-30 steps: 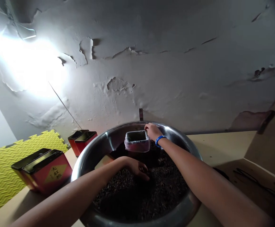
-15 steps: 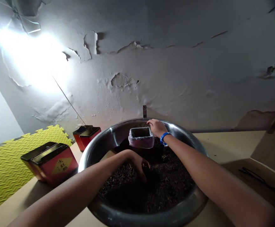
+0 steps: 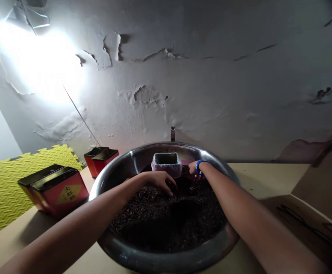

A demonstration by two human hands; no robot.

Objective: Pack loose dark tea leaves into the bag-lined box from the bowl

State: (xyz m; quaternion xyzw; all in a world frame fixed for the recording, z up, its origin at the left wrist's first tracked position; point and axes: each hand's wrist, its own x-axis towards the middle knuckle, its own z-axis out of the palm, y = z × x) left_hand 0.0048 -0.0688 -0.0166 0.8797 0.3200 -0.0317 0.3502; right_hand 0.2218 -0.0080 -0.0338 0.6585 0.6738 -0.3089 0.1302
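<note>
A wide steel basin (image 3: 166,258) holds a layer of dark, loose tea leaves (image 3: 151,213). Near its far side stands a small rectangular container lined with clear plastic (image 3: 166,170), its top uncovered. My left hand (image 3: 162,182) is just in front of that container, low over the leaves, its fingers curved with a dark gap between thumb and forefinger. I see nothing held in it. On the container's right, my right hand (image 3: 193,167) reaches down to the leaves below a blue wristband (image 3: 200,166); its fingers are mostly hidden.
Left of the basin are red tea tins with black tops, a larger pair (image 3: 60,192) and a smaller pair (image 3: 101,158). Yellow foam matting (image 3: 29,171) lies beyond. At right, a cardboard box (image 3: 320,186) and a thin dark cord (image 3: 300,219) are on the table. A peeling wall rises behind.
My right hand has come down from the basin's far rim to beside the lined container. My left hand has moved slightly up and away over the leaves, fingers more curled.
</note>
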